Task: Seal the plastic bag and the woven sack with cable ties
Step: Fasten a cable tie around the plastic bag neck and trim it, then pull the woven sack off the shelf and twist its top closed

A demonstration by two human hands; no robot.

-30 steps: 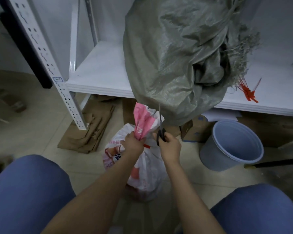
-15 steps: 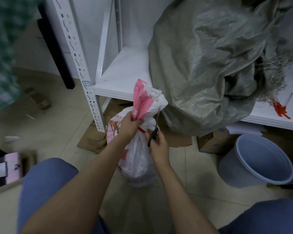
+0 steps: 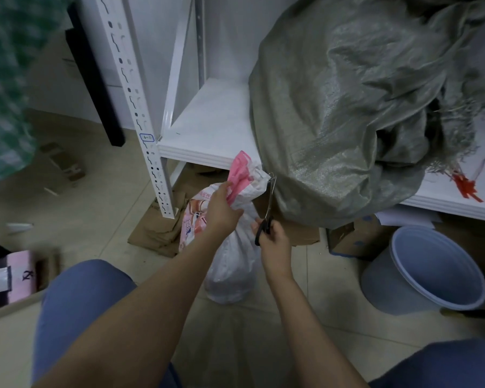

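Plastic bag (image 3: 231, 264) stands on the tiled floor (image 3: 95, 217) just beyond the person's knees (image 3: 76, 306). Left hand (image 3: 221, 210) grips its gathered neck, fingers curled tight round it, the pink top flaring above the fist. Right hand (image 3: 275, 243) is curled round the black handles of scissors (image 3: 269, 203), blades pointing up just beside the neck. A pale bucket (image 3: 431, 278) sits on the floor to the right. Farther back the grey-green woven sack (image 3: 347, 121) slumps on the white shelf (image 3: 213, 127), overhanging its front edge; red cable ties (image 3: 466, 187) lie on the shelf near it
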